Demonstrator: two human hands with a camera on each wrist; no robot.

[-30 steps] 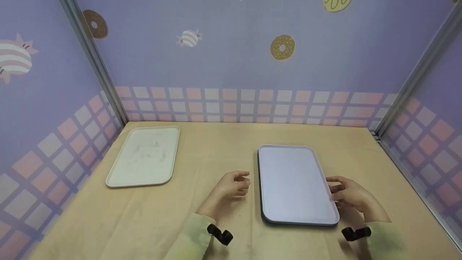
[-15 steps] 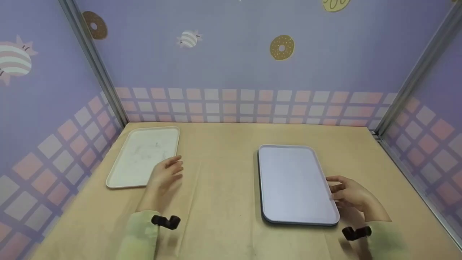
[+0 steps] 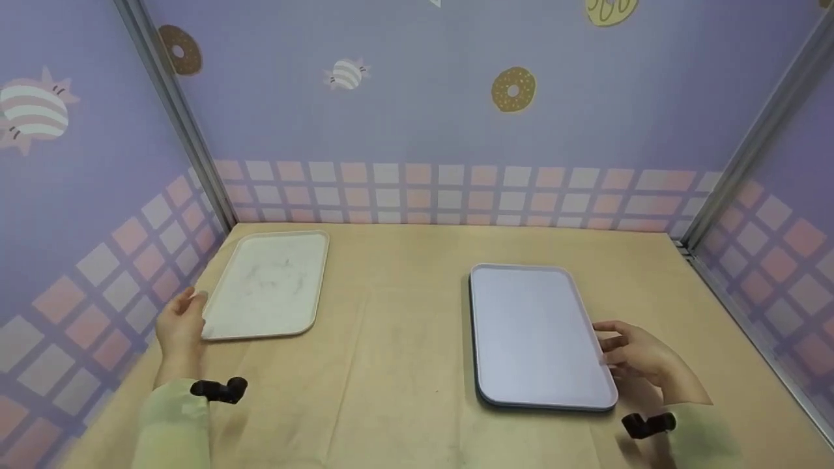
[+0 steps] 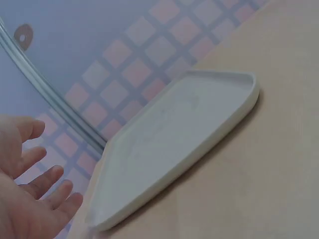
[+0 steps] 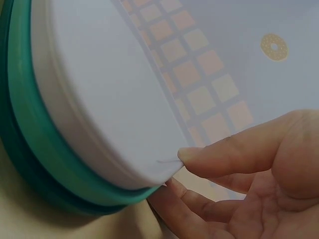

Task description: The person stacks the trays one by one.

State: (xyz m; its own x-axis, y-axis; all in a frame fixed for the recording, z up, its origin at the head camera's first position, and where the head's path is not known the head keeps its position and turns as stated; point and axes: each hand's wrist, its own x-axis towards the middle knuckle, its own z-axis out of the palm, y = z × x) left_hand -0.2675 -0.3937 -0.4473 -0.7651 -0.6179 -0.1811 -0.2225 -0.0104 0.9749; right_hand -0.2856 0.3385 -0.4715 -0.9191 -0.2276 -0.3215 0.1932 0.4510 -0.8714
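A white tray point(image 3: 270, 286) with grey smudges lies at the far left of the table. My left hand point(image 3: 181, 326) is beside its left edge; in the left wrist view the fingers point(image 4: 42, 181) are spread, loosely bent and hold nothing. On the right, a pale lavender tray point(image 3: 537, 335) tops a stack. Teal trays point(image 5: 37, 137) show beneath it in the right wrist view. My right hand point(image 3: 642, 355) is at the stack's right edge. Its thumb point(image 5: 209, 157) presses the top tray's rim, with fingers below, pinching it.
The table point(image 3: 397, 365) has a creased beige cover. Purple patterned walls stand at the back point(image 3: 417, 117) and on both sides, joined by metal posts point(image 3: 176, 111) at the corners. Bare table cover lies between the white tray and the stack.
My left hand has moved left, from beside the stack, past the white tray's right side, to its left edge. My right hand and the trays have stayed in place.
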